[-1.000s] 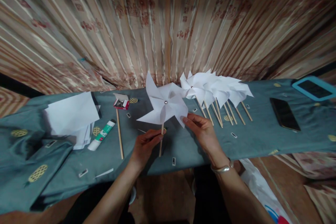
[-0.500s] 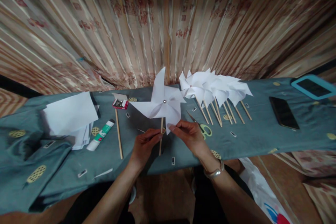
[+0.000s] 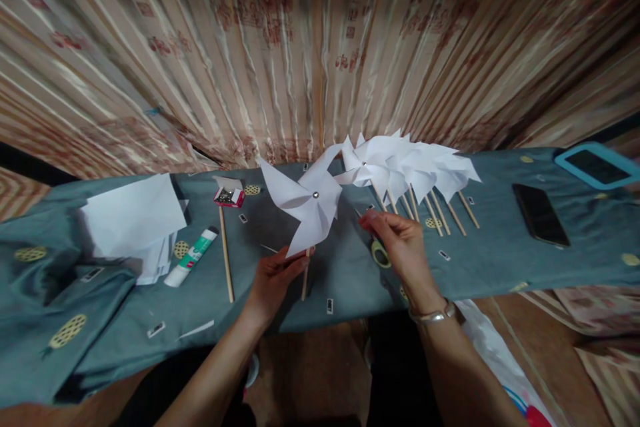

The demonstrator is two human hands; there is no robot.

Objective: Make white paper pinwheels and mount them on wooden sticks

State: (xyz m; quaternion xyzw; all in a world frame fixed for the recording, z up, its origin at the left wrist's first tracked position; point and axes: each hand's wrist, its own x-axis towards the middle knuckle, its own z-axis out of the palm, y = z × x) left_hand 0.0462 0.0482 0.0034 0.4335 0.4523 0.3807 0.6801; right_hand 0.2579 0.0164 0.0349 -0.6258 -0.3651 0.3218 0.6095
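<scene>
The white paper pinwheel (image 3: 323, 208) points up, its pale wooden stick (image 3: 305, 288) near-vertical in pinching left fingers (image 3: 296, 269), while right fingers (image 3: 376, 221) curl nearby, hold unclear

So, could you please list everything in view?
held pinwheel: one, white, centre
other pinwheels: several, white, right
paper sheets: several, white, left
paper scrap: one, white, front
glue stick: one, green/white, left
loose stick: one, tan, left
box: one, red, left
scissors: one, green-handled, centre
phone: one, black, right
device: one, blue-framed, right
cloth: one, grey, underneath
curtain: one, beige, behind
bag: one, white, floor
bracelet: one, silver, right wrist
left hand: one, gripping held pinwheel
right hand: one, over scissors
legs: two, dark, below
</scene>
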